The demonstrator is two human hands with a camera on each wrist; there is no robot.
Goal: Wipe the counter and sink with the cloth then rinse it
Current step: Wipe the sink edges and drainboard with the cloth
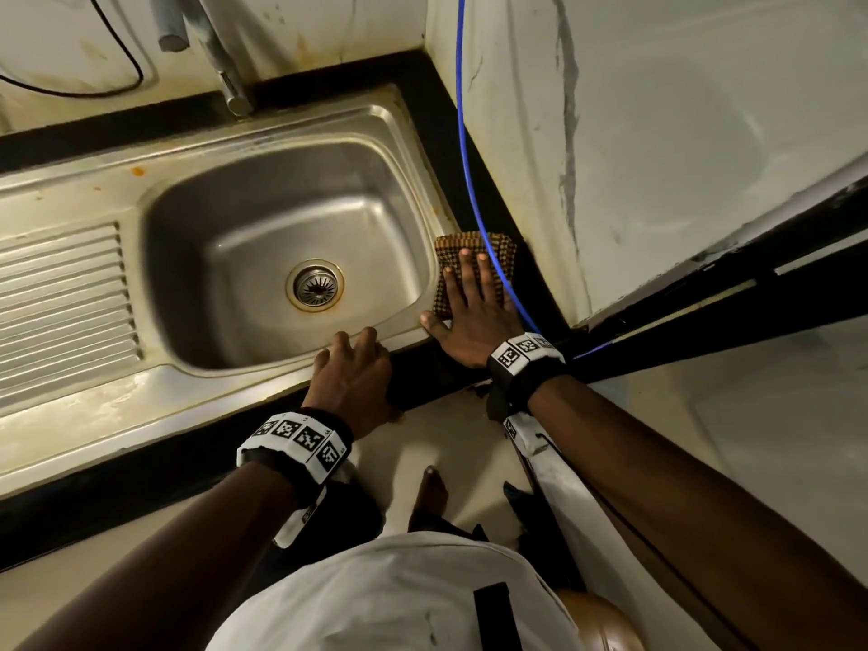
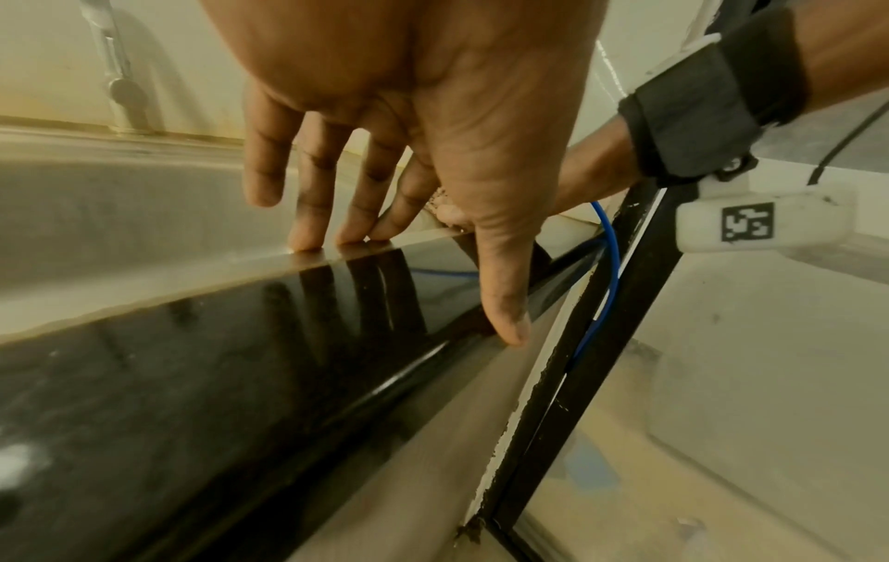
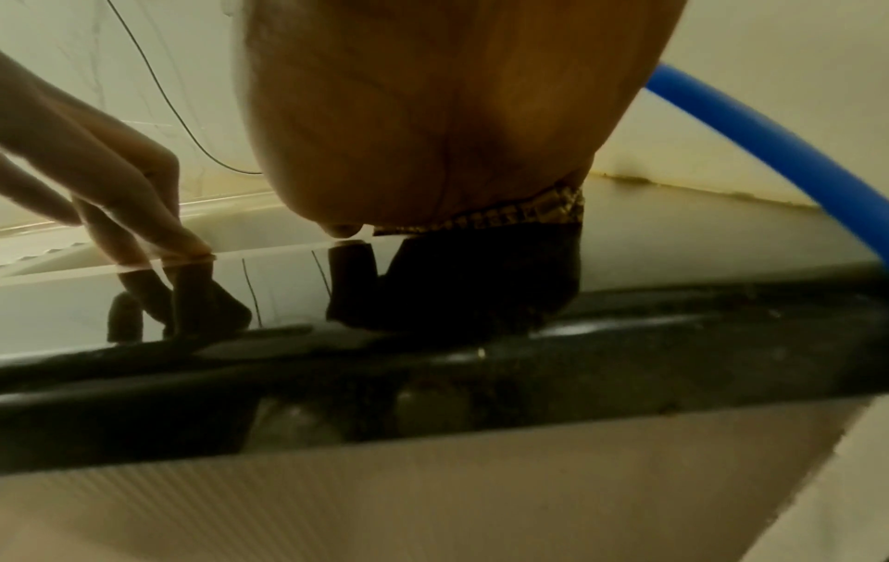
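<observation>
A brown checked cloth lies on the black counter just right of the steel sink. My right hand lies flat on the cloth with its fingers straight and its thumb spread toward the sink's corner. In the right wrist view the palm hides most of the cloth. My left hand rests its straight fingertips on the sink's front rim and holds nothing. The left wrist view shows the left hand with its thumb pointing down at the counter's front edge.
A blue hose runs down the corner wall and crosses over the cloth. The faucet stands behind the basin, and a thin black cable loops on the back wall. A ribbed drainboard lies left of the basin. A white wall closes the right side.
</observation>
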